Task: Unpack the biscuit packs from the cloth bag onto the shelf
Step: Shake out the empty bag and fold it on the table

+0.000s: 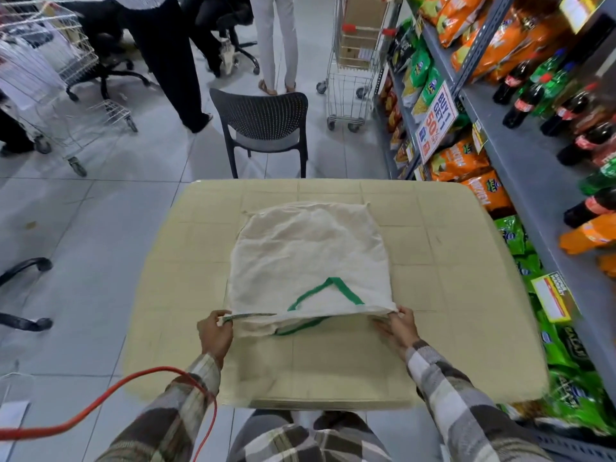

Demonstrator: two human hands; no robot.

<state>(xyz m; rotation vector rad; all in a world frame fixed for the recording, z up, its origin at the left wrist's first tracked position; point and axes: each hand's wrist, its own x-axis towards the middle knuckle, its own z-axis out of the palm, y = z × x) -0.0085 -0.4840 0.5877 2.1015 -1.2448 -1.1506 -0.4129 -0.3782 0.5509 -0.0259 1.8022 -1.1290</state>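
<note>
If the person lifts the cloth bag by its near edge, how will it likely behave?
The cloth bag will probably be floppy: it lies flat and creased on the table, draping where the left hand and right hand pinch its mouth. It looks light, since it hardly bulges. It should sag, not hold shape.

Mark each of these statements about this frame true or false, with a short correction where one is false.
1. The cloth bag lies flat on the table. True.
2. Both hands grip the bag at its near edge. True: left hand at one corner, right hand at the other.
3. The bag's handles are red. False: the handles are green.
4. Biscuit packs lie on the table beside the bag. False: none are visible there.
5. The chair stands on the table's far side. True.
</note>
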